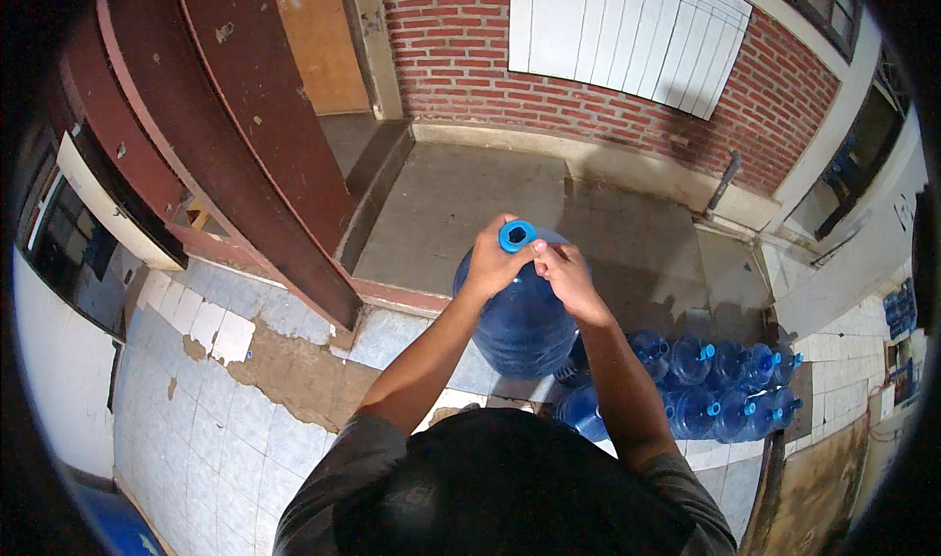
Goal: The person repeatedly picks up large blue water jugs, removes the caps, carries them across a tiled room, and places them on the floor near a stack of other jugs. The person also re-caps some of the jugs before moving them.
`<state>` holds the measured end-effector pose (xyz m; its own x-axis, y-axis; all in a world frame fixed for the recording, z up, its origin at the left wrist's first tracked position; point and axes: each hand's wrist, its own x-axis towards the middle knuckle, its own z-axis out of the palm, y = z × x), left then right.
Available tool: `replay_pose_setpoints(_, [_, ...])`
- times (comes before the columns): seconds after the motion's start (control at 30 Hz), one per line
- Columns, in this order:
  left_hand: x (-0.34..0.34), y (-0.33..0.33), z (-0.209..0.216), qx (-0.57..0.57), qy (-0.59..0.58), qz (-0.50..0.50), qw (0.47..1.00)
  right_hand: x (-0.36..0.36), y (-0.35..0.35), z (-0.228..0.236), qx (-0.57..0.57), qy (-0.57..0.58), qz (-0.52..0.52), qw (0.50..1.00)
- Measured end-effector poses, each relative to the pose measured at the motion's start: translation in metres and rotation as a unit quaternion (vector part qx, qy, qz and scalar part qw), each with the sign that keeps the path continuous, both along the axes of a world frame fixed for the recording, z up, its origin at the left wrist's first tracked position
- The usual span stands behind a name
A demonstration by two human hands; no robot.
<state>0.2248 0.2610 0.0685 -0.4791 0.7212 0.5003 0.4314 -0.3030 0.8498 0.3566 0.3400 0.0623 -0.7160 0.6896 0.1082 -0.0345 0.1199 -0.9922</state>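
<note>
A large translucent blue water jug (521, 335) stands upright in front of me. At its top is a round blue cap (530, 230) with a dark centre. My left hand (493, 264) is closed around the left side of the neck, just under the cap. From the right, my right hand (567, 279) pinches at the cap's near edge, its thumb and fingers drawn together close to the left thumb. Whatever lies between the right fingertips is too small to make out. The jug's shoulders are partly covered by both hands.
Several similar blue jugs (694, 414) are grouped in rows to my right. Ahead, a concrete floor slab (461, 193) meets a low ledge and a red brick wall (441, 41). A dark red wooden post (250, 164) rises at left, beside broken floor tiles (304, 384).
</note>
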Motion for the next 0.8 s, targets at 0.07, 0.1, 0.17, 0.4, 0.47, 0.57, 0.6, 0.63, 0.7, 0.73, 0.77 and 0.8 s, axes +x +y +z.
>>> replay_pose_setpoints(0.07, [0.002,0.006,0.0,0.004,-0.023,0.023,0.999,-0.003,0.002,0.003,-0.084,-0.021,0.0,0.996])
replay_pose_setpoints(0.1, [0.004,0.008,0.001,-0.014,-0.037,0.044,0.998,-0.003,0.005,0.005,-0.132,-0.026,0.011,0.991])
replay_pose_setpoints(0.17, [0.009,0.012,0.001,-0.031,-0.047,0.086,0.995,-0.004,0.011,0.009,-0.227,-0.034,0.036,0.973])
replay_pose_setpoints(0.4, [-0.03,0.017,-0.093,-0.01,-0.09,0.163,0.982,0.009,-0.051,0.124,0.317,0.118,-0.16,0.927])
replay_pose_setpoints(0.47, [-0.024,-0.004,-0.103,-0.009,-0.039,0.176,0.984,0.032,-0.047,0.157,0.359,0.113,-0.14,0.916])
replay_pose_setpoints(0.57, [-0.016,-0.009,-0.099,-0.016,-0.031,0.158,0.987,0.025,-0.015,0.084,0.303,-0.058,-0.067,0.949])
replay_pose_setpoints(0.6, [-0.008,-0.013,-0.081,-0.045,-0.051,0.137,0.988,0.023,-0.005,0.049,0.296,-0.145,-0.04,0.943])
replay_pose_setpoints(0.63, [-0.003,-0.015,-0.07,-0.073,-0.07,0.122,0.987,0.019,-0.001,0.017,0.293,-0.189,-0.034,0.936])
replay_pose_setpoints(0.7, [-0.013,-0.012,-0.075,-0.051,-0.049,0.12,0.99,0.0,-0.007,-0.031,0.252,-0.199,-0.005,0.947])
replay_pose_setpoints(0.73, [-0.016,-0.009,-0.077,-0.041,-0.038,0.115,0.992,-0.008,-0.011,-0.048,0.215,-0.169,0.009,0.962])
replay_pose_setpoints(0.77, [-0.016,-0.008,-0.074,-0.028,-0.044,0.124,0.991,-0.014,-0.016,-0.055,0.179,-0.139,0.025,0.974])
replay_pose_setpoints(0.8, [-0.016,-0.007,-0.072,-0.015,-0.05,0.132,0.99,-0.018,-0.018,-0.059,0.169,-0.109,0.031,0.979])
